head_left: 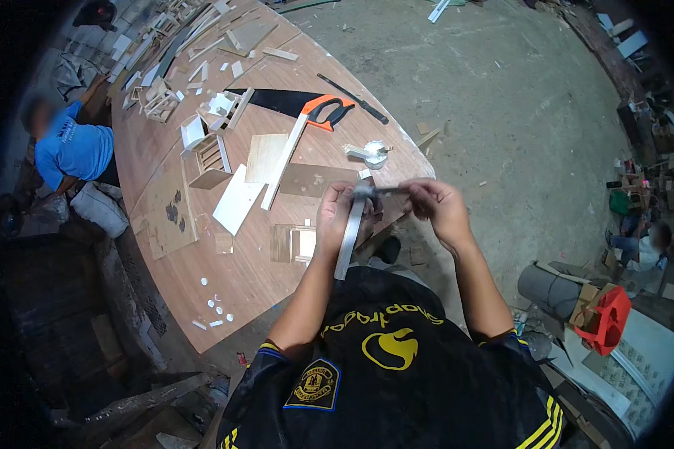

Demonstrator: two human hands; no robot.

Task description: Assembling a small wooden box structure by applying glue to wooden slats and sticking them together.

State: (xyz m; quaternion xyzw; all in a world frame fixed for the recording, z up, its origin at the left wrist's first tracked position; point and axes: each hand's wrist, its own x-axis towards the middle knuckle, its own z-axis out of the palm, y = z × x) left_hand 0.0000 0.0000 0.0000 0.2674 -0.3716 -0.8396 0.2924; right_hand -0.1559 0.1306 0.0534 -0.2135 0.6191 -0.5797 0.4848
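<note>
Head view, left hand (332, 213) gripping one strip (350, 238), right hand (440, 206) pinching one blurred tool (389, 191), one saw (277, 102) far, floor (502, 112) past right tabletop edge (393, 136)

This big brown wooden table (256, 283) is pretty loaded: an orange-handled saw (288, 105) near one edge with a slim black tool (353, 97) just beside it, plus a white board (234, 200), a small open wooden box (281, 243) and a slatted wooden piece (211, 154). Little white discs (204, 281) are scattered by the near corner, and wood offcuts (280, 54) clutter the far end.
</note>
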